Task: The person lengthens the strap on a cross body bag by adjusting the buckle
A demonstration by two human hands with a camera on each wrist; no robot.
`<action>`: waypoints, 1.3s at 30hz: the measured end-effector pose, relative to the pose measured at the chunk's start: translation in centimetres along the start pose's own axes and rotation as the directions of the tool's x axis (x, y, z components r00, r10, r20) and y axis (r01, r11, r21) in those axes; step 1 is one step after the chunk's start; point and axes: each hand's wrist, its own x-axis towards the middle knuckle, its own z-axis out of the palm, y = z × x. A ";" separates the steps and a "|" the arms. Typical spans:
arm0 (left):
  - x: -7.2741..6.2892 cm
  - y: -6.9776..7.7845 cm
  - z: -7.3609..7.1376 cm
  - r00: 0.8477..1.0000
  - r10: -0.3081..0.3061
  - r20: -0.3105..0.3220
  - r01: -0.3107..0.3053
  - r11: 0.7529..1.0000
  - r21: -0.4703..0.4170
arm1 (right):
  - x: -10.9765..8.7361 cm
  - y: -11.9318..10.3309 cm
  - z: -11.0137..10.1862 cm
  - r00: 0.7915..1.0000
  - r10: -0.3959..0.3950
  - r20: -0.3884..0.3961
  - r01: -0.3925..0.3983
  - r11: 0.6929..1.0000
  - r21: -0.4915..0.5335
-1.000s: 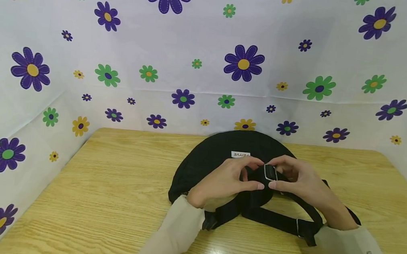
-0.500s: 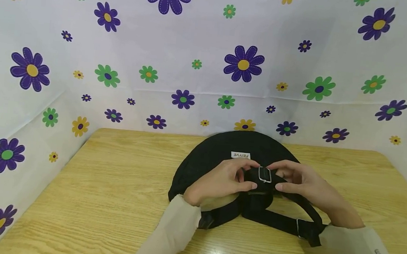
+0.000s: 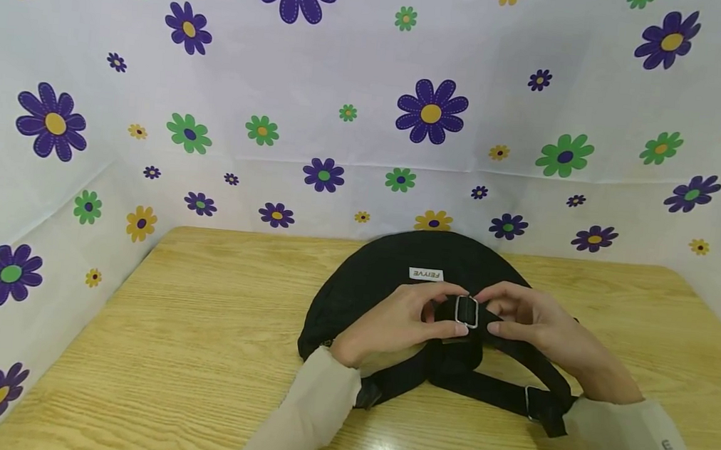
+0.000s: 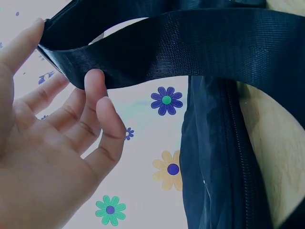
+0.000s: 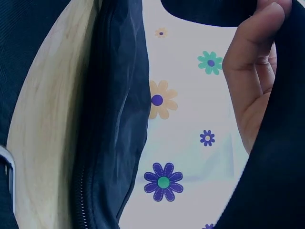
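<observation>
A black crescent-shaped waist bag with a white label rests on the table. Over its front, my left hand pinches the black webbing strap beside a silver metal slide buckle. The strap folds into a loop between that thumb and fingers in the left wrist view. On the buckle's other side, my right hand pinches the strap between thumb and forefinger. In the right wrist view the near strap covers much of the right hand.
The wooden table stretches widely to the left. A second metal slider sits on the strap's lower run, near the right sleeve. A dark clip lies by the left sleeve. A flowered cloth hangs behind.
The slide buckle has turned to face the camera and shifted slightly left between the hands. My right thumb has moved a little away to the right from the buckle. The bag stays put.
</observation>
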 end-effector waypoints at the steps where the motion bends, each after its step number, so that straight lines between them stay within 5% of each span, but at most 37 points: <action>1: 0.0 0.0 0.0 1.000 -0.001 0.000 0.001 1.000 0.001 | 0.0 0.0 0.0 1.000 0.002 0.000 -0.002 1.000 0.000; 15: 0.0 0.1 0.3 0.999 0.026 0.021 -0.024 0.998 -0.057 | 0.0 0.1 0.0 1.000 0.013 0.017 -0.013 1.000 0.015; 23: -0.2 0.1 -0.2 0.999 0.043 -0.003 -0.043 0.999 -0.028 | -0.1 0.7 -0.5 0.994 0.047 0.094 -0.054 0.996 0.075; 30: -0.2 -0.1 -0.4 0.995 0.090 -0.035 -0.091 0.996 -0.017 | -0.3 1.2 -0.9 0.986 0.027 0.164 -0.050 0.989 0.137; 39: 0.0 -0.3 -0.3 0.997 0.066 -0.033 -0.067 0.997 -0.038 | -0.2 1.2 -0.9 0.984 -0.019 0.176 -0.019 0.976 0.215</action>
